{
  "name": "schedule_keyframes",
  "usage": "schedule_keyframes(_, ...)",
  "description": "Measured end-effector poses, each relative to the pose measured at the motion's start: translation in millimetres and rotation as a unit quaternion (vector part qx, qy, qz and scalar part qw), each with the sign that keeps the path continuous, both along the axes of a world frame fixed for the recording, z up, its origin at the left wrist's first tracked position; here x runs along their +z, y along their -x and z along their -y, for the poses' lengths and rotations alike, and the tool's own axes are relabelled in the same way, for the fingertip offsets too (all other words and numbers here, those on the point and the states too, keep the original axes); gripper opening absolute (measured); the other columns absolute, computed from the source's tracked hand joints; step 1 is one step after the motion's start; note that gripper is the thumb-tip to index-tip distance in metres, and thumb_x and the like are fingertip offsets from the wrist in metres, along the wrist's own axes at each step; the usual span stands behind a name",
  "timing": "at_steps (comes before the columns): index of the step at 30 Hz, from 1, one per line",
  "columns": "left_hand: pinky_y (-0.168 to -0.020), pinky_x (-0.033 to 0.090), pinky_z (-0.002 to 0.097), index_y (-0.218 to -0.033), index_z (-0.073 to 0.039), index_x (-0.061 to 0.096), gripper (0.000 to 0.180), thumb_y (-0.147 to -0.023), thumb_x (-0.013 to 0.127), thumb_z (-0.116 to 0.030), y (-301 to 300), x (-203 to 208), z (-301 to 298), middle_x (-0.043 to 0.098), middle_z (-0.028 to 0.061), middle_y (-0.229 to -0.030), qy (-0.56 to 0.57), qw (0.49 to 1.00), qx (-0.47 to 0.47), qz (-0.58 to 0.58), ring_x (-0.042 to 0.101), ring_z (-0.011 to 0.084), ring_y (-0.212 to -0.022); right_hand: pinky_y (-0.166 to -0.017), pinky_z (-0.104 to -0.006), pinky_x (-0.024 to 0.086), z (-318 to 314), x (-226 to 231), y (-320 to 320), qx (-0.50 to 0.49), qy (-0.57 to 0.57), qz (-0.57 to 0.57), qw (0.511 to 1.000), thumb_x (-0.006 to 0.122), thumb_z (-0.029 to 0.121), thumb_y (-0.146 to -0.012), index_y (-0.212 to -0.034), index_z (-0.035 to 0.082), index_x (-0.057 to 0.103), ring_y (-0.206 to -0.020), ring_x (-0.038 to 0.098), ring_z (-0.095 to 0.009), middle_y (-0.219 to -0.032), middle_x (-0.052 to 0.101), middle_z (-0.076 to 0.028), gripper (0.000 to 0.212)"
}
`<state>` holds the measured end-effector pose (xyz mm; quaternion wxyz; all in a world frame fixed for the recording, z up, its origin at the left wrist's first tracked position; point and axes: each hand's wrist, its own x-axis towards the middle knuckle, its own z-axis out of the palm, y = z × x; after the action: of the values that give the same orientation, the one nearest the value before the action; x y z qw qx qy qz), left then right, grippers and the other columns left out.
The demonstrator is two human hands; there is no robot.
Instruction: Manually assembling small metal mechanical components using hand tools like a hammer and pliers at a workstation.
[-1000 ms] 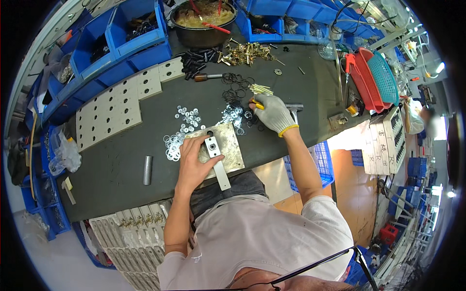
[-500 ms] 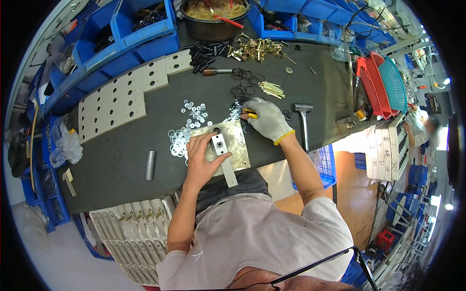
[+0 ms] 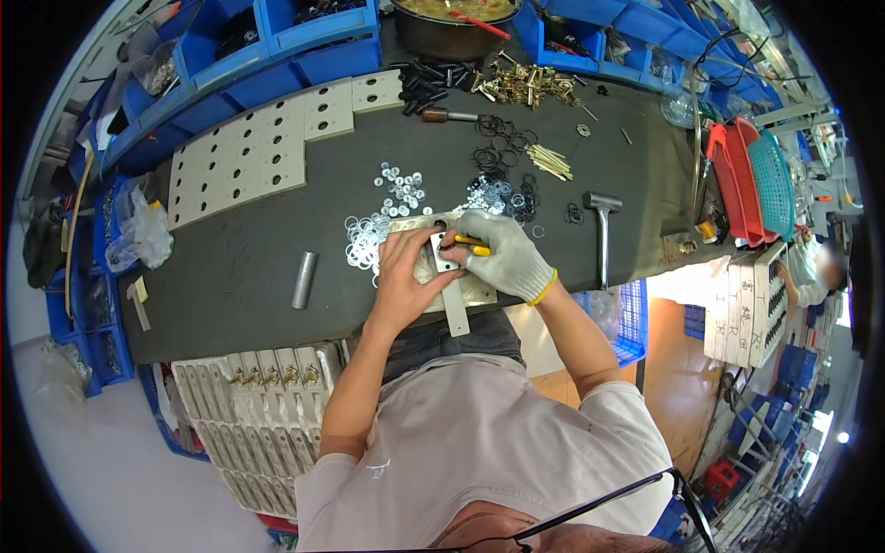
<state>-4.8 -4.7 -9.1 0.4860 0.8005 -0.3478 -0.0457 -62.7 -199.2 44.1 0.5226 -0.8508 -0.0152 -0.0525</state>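
A workshop: a long dark table runs across the view, backed by rows of blue bins and, at its far edge, a dark bowl of yellowish parts.

The left hand, bare, lies flat with its fingers curled over a pale metal plate at the table's near edge, pressing it down; it grips nothing else that can be made out. A narrow metal strip lies on the plate under both hands and sticks out past the table edge toward the person.

The right hand, in a grey knit glove with a yellow cuff, is closed around a yellow-handled tool whose tip points at the strip, just beside the left fingertips. The two hands touch or nearly touch over the plate.

Just beyond the left hand a scatter of bright washers spreads over the table; beyond the right hand lie black rubber rings and a small bundle of pale pins. To the right of the right hand, apart from it, a hammer lies with its handle toward the near edge. To the left of the left hand lies a short metal cylinder, and farther off a drilled pale panel. Red and teal baskets stand well off to the right.
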Motion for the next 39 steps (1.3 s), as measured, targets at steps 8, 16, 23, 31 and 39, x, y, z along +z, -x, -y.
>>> schedule_keyframes(8, -0.107, 0.042, 0.0423, -0.131, -0.006, 0.065, 0.062, -0.076, 0.089, -0.021, -6.9, 17.0, -7.2, 0.066, 0.0111, -0.128, 0.020, 0.999, -0.034, -0.024, 0.059, 0.0308, -0.122, -0.079, -0.0375, 0.057, 5.6, -1.4, 25.1, 0.037, 0.102, 0.000, 0.994, 0.082, 0.027, -0.086, -0.118, 0.011, 0.076, -0.089, 0.070, -0.029, -0.101, 0.069, -0.009, 0.036)
schedule_keyframes(16, -0.101, 0.049, 0.0404, -0.114, -0.003, 0.074, 0.036, -0.080, 0.084, -0.011, -18.8, 19.3, -9.3, 0.070, 0.0133, -0.123, 0.058, 0.993, -0.088, -0.063, 0.063, 0.0305, -0.117, -0.080, -0.0365, 0.055, 27.2, 12.9, -7.2, 0.110, -0.015, -0.057, 0.992, 0.077, 0.023, -0.092, -0.109, 0.001, 0.075, -0.089, 0.071, -0.032, -0.095, 0.072, -0.015, 0.028)
schedule_keyframes(23, -0.095, 0.052, 0.0415, -0.108, 0.000, 0.072, 0.032, -0.080, 0.085, -0.007, 7.9, 12.6, 4.8, 0.070, 0.0152, -0.118, 0.093, 0.995, 0.015, -0.016, 0.064, 0.0327, -0.112, -0.083, -0.0417, 0.054, 12.0, -31.9, -117.4, 0.025, 0.190, 0.047, 0.980, 0.071, 0.024, -0.091, -0.106, 0.006, 0.074, -0.094, 0.069, -0.034, -0.100, 0.070, -0.015, 0.023)
schedule_keyframes(31, -0.096, 0.052, 0.0386, -0.110, 0.000, 0.073, 0.030, -0.082, 0.083, -0.006, -0.4, 15.9, -1.9, 0.071, 0.0151, -0.121, 0.093, 0.994, -0.004, -0.053, 0.065, 0.0298, -0.114, -0.096, -0.0432, 0.054, -9.4, -35.9, -140.4, 0.062, 0.325, -0.054, 0.942, 0.067, 0.018, -0.090, -0.118, 0.011, 0.071, -0.112, 0.067, -0.034, -0.120, 0.068, -0.015, 0.029)
schedule_keyframes(39, -0.098, 0.051, 0.0372, -0.111, 0.000, 0.073, 0.030, -0.083, 0.082, -0.006, -2.5, 22.3, -3.2, 0.069, 0.0140, -0.123, 0.065, 0.995, -0.021, -0.067, 0.065, 0.0290, -0.115, -0.078, -0.0479, 0.053, 20.0, 2.3, -15.0, -0.068, 0.222, -0.060, 0.971, 0.070, 0.027, -0.092, -0.101, 0.004, 0.070, -0.088, 0.067, -0.041, -0.091, 0.069, -0.020, 0.025)
